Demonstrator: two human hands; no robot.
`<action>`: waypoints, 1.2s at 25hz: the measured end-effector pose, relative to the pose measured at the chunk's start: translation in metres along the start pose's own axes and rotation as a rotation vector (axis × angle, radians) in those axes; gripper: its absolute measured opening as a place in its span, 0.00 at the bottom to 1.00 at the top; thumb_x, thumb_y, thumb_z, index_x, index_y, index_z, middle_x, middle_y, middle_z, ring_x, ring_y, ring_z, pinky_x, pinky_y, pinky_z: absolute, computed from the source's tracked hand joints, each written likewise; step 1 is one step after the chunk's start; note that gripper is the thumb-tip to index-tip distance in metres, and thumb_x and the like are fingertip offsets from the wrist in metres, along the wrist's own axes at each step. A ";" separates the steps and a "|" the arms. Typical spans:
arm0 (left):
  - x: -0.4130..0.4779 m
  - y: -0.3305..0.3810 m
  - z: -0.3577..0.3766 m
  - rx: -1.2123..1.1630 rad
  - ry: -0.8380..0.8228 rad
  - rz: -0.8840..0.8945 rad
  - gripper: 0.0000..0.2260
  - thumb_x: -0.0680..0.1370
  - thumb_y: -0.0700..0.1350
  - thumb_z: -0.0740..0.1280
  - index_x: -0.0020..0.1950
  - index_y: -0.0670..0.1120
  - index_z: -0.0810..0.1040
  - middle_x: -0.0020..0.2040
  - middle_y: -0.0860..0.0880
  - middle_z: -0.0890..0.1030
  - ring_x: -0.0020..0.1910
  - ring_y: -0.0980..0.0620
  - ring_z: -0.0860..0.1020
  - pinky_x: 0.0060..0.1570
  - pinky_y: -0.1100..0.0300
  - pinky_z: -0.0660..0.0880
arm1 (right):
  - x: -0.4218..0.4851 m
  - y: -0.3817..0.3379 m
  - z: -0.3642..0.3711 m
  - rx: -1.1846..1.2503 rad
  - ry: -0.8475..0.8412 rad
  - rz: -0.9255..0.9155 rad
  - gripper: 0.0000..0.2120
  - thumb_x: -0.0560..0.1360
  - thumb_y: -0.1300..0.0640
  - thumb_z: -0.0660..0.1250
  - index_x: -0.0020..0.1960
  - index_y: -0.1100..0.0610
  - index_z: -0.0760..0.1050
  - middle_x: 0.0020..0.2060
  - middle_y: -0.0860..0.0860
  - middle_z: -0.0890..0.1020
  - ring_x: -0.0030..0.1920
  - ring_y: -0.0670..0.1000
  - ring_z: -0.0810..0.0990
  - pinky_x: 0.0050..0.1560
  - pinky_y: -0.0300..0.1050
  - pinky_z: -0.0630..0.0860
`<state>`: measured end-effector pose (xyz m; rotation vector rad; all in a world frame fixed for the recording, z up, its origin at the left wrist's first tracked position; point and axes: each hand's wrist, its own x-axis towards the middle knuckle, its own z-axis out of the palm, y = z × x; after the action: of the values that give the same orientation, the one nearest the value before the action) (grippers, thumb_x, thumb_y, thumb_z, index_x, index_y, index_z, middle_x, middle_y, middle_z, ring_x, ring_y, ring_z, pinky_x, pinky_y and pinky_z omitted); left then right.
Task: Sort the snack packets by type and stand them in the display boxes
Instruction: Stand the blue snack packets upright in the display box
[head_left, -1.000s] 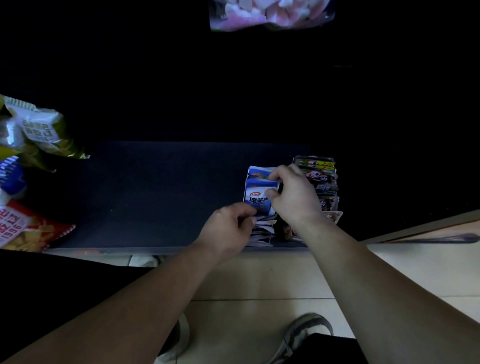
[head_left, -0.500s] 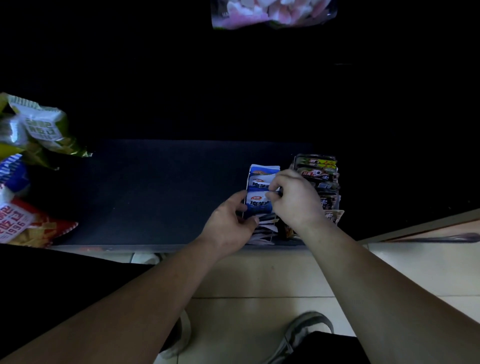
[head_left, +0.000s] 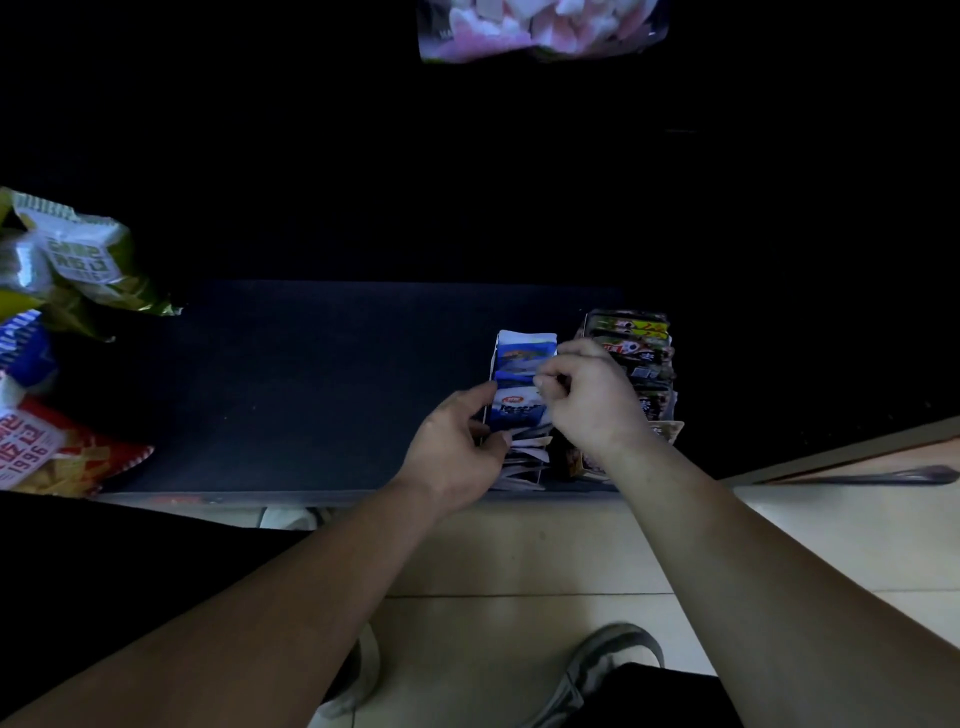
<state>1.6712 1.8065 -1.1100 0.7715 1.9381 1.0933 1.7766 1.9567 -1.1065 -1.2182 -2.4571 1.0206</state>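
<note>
Hands low over the near end of a dark grey shelf (head_left: 311, 384), both working the same row. Left hand (head_left: 457, 447) now wrapped round the near-left edge of the blue-and-white foil snack packets (head_left: 522, 382), thumb up along the side; 1 second back, curled lower and nearer the shelf lip. Right hand (head_left: 592, 395) pinching the top edge of a front blue packet between thumb and forefinger, other fingers folded; slightly lower than before. Row of blue packets now standing more upright, pressed back toward the rear ones. Just beside them on the right, a second row of dark packets with red and yellow print (head_left: 636, 353), upright and untouched. Walls of any display box too dark to make out.

Likely meaning: blue type close to squared up, 2 types kept apart. Larger bags waiting well apart at the left: green-and-white crisp bags (head_left: 78, 260) and a red-and-white chip bag (head_left: 47, 452). Pink-and-white sweet bag (head_left: 540, 26) at the top edge.
</note>
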 end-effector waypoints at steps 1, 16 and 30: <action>-0.001 0.000 0.000 -0.016 -0.003 0.006 0.25 0.78 0.41 0.70 0.73 0.56 0.73 0.60 0.60 0.78 0.50 0.60 0.82 0.54 0.59 0.82 | 0.002 0.000 0.000 0.004 0.025 0.004 0.05 0.79 0.57 0.70 0.50 0.57 0.84 0.56 0.48 0.75 0.54 0.51 0.78 0.56 0.51 0.79; -0.007 -0.015 0.004 0.186 -0.113 0.083 0.14 0.82 0.49 0.65 0.67 0.59 0.78 0.60 0.58 0.81 0.61 0.59 0.78 0.64 0.58 0.75 | 0.005 -0.011 -0.003 -0.123 -0.026 0.039 0.21 0.75 0.64 0.66 0.65 0.52 0.79 0.54 0.50 0.79 0.53 0.54 0.79 0.52 0.53 0.80; -0.005 -0.014 0.003 0.361 -0.036 0.193 0.11 0.84 0.43 0.59 0.59 0.50 0.79 0.56 0.53 0.77 0.52 0.53 0.77 0.50 0.54 0.77 | 0.004 -0.012 -0.001 -0.157 -0.119 0.033 0.09 0.70 0.49 0.79 0.46 0.46 0.81 0.49 0.43 0.72 0.50 0.49 0.76 0.49 0.48 0.77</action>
<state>1.6740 1.7978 -1.1217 1.1866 2.0908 0.8384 1.7672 1.9553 -1.0986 -1.2827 -2.6608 0.9494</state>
